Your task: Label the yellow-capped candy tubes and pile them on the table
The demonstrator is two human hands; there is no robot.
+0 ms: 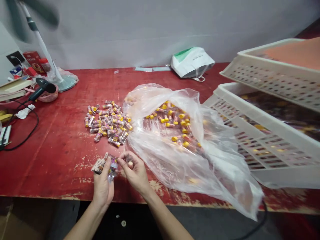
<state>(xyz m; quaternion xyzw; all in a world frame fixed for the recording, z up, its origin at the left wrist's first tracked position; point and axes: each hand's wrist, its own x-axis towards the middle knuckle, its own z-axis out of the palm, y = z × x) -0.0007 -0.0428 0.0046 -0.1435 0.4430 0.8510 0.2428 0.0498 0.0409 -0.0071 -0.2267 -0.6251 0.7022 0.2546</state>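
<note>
A worn, red-painted wooden workbench (57, 160) is stretching across the view, its paint flaking near the front edge. Two white perforated plastic crates (275, 80) are sitting stacked and tilted at its right end. A large, crumpled clear plastic bag (162, 170) is lying open on the bench, holding many small yellow-capped tubes (172, 123). Just left of it, a loose heap of small clear tubes with pink labels (107, 121) is lying directly on the red surface, close above the hands. The person's left hand (103, 185) is gripping a small bunch of clear-wrapped tubes (112, 166) and a beige paper strip (98, 165) near the bench edge. The right hand (135, 171) is beside it, its fingers narrowly pinching what looks like one small tube (129, 160).
</note>
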